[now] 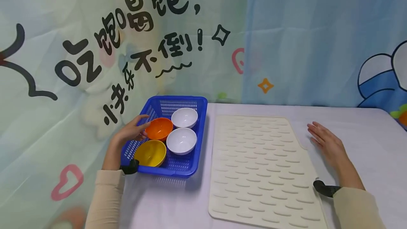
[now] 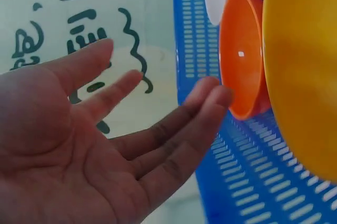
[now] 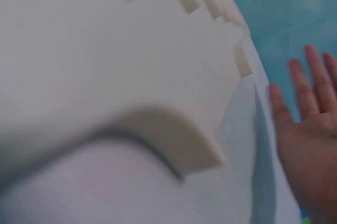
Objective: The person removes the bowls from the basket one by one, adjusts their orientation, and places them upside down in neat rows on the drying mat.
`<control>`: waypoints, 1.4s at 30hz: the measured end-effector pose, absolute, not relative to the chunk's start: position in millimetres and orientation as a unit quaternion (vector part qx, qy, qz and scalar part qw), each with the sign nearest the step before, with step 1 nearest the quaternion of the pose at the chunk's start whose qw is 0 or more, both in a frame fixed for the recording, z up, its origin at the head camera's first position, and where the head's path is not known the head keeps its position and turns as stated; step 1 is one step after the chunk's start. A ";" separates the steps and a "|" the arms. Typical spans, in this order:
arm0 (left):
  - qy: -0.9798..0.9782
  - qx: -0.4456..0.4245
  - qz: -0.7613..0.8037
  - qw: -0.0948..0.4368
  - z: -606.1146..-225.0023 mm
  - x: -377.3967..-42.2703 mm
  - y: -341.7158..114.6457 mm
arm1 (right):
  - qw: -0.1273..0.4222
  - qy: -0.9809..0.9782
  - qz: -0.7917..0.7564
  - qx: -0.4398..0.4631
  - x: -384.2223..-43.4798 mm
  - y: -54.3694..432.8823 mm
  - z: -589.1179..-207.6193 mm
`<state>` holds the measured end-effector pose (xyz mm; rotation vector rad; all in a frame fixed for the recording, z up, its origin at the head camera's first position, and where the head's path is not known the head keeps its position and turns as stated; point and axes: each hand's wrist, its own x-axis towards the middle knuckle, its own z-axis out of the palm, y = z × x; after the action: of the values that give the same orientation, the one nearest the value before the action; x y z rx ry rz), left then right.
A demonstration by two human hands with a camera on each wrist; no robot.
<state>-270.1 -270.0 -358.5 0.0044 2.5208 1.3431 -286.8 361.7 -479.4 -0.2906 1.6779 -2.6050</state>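
Note:
A blue plastic basket (image 1: 194, 163) holds an orange bowl (image 1: 159, 129), a yellow bowl (image 1: 150, 153) and two white bowls, one at the back (image 1: 184, 117) and one nearer (image 1: 181, 141). Over the basket's left side, my left hand (image 1: 131, 131) reaches toward the orange bowl with fingers spread and slightly bent. In the left wrist view its fingertips (image 2: 218, 97) overlap the orange bowl's rim; whether they touch is unclear. To the right of a cream mat (image 1: 254, 172), my right hand (image 1: 329, 146) has its fingers extended and holds nothing.
The ridged mat lies on a white tablecloth (image 1: 197, 200), right of the basket. Printed curtains (image 1: 286, 45) with black characters stand behind and to the left. A black strap piece (image 1: 325, 189) sits at the right wrist.

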 end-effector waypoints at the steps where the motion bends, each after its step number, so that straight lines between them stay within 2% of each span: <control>1: 0.877 0.000 0.457 0.147 -358.3 -269.8 -271.1 | 0.021 0.547 -0.831 -0.096 -284.5 362.2 -482.4; 7: 0.884 -0.026 0.426 0.193 -357.2 -272.4 -272.5 | 0.028 0.664 -0.744 -0.067 -278.0 362.9 -494.0; 14: 0.865 -0.065 0.434 0.243 -362.8 -279.9 -274.0 | 0.001 0.826 -0.561 -0.049 -275.5 360.1 -498.5; 24: 0.843 -0.082 0.445 0.290 -377.1 -298.0 -267.4 | 0.015 0.886 -0.460 -0.064 -271.8 338.5 -495.0; 31: 0.819 -0.115 0.478 0.295 -394.2 -303.0 -263.4 | 0.034 0.922 -0.371 -0.107 -267.2 328.8 -494.2; 42: 0.834 -0.127 0.463 0.274 -394.4 -305.7 -258.4 | 0.034 0.915 -0.379 -0.135 -267.0 334.6 -493.9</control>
<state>-305.7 -258.4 -394.4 -0.3411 2.2422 1.2446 -267.0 334.6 -493.9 -0.4139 2.8147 -1.1657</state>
